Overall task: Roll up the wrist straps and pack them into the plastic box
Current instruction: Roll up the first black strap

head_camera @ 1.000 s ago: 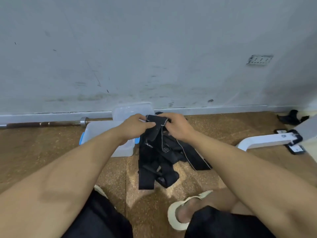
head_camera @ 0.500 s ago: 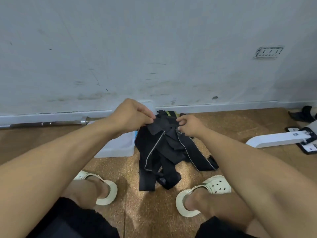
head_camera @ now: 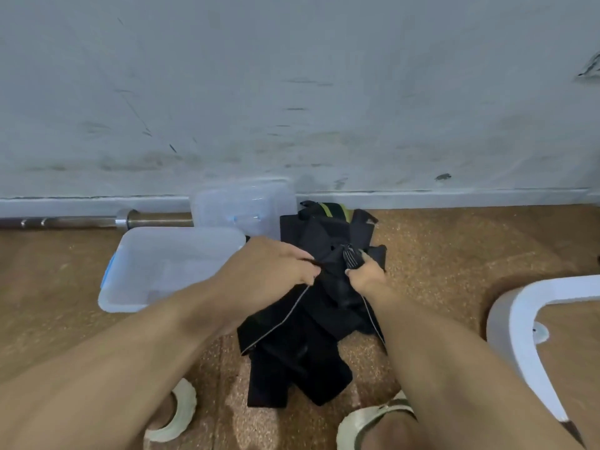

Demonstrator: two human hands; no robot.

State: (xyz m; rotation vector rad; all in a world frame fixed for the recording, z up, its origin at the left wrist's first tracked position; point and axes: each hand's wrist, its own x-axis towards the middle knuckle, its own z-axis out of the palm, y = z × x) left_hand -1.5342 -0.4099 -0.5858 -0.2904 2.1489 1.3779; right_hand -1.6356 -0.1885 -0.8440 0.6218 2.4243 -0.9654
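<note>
A heap of black wrist straps [head_camera: 302, 345] with thin pale edging lies on the brown floor in front of me. My left hand [head_camera: 276, 266] pinches one strap's upper end, fingers curled. My right hand [head_camera: 365, 272] grips the same strap's striped end just to the right; the two hands almost touch. A clear plastic box [head_camera: 139, 287] with blue clips stands open to the left of the heap, touching my left forearm's side. Its clear lid [head_camera: 240, 206] leans at the wall behind it. More straps [head_camera: 324, 222], one with a yellow-green stripe, lie behind my hands.
A steel barbell [head_camera: 97, 220] lies along the wall's base at the left. A white curved frame [head_camera: 519, 326] stands on the floor at the right. My two feet in pale sandals [head_camera: 175, 414] flank the heap at the bottom.
My view has dropped closer to the floor. Both hands have lowered onto the heap and drawn closer together, holding the strap's end.
</note>
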